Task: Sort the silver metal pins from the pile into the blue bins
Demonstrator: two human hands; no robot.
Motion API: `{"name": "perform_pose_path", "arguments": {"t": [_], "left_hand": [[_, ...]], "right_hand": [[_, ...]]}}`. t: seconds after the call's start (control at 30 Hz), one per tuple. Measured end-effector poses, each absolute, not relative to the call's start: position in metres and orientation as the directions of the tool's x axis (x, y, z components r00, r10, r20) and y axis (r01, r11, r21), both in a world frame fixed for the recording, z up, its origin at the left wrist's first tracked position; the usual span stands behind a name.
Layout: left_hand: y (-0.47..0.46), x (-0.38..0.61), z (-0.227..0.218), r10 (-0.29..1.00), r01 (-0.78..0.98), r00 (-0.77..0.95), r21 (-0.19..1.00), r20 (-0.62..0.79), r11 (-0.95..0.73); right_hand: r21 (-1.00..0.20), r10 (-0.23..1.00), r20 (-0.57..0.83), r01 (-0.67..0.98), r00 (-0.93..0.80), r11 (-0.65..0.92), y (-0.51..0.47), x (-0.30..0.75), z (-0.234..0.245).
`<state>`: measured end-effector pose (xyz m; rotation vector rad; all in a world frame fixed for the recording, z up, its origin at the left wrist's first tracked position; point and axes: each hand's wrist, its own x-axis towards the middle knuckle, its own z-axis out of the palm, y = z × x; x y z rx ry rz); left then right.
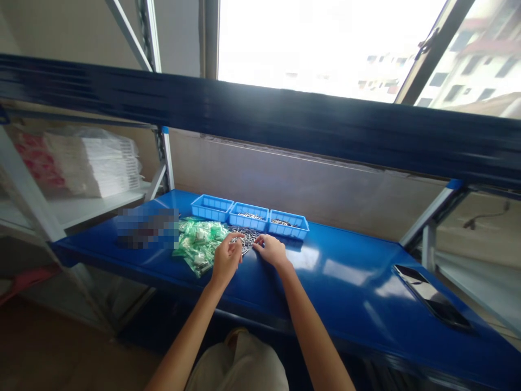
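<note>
A loose heap of thin metal pieces, like screws or nails (246, 237), lies on the blue table in front of me. At its left near edge my left hand (227, 259) hovers with fingers loosely curved and apart, and I see nothing held in it. My right hand (272, 250) is at the right edge of the heap, its fingertips drawn together; whatever is between them is too small to make out. Green plastic bags (199, 244) with small contents lie left of the heap. Behind it stand a left blue bin (211, 209), a middle blue bin (249, 221) and a right blue bin (288, 230).
The blue table (337, 293) carries a dark phone (431, 296) at the right. A blurred-out patch (147, 228) covers something at the left. A blue shelf beam (260, 117) crosses above the table. Stacked white items (109, 165) sit on a side shelf.
</note>
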<state>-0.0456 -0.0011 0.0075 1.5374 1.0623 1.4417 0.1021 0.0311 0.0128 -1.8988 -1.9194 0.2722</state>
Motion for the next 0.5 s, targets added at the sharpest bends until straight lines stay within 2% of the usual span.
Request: {"name": "perform_pose_path", "arguments": {"t": [0.2, 0.3, 0.4, 0.5], "left_hand": [[-0.0014, -0.0472, 0.007, 0.937, 0.082, 0.033, 0.934, 0.347, -0.348], [-0.0015, -0.0472, 0.0074, 0.942, 0.1, 0.04, 0.937, 0.332, -0.334], [-0.0013, -0.047, 0.0072, 0.942, 0.1, 0.049, 0.936, 0.333, -0.336], [-0.0014, -0.0464, 0.0073, 0.944, 0.093, 0.038, 0.939, 0.328, -0.33]], "right_hand": [[-0.539, 0.969, 0.211, 0.842, 0.128, 0.006, 0.0361, 0.1036, 0.0077], [-0.566, 0.968, 0.221, 0.824, 0.115, 0.031, 0.0356, 0.1047, 0.0072], [-0.562, 0.97, 0.231, 0.824, 0.071, 0.074, 0.0321, 0.1048, 0.0088], [-0.503, 0.965, 0.25, 0.862, 0.084, 0.056, 0.0284, 0.1059, 0.011]]}}
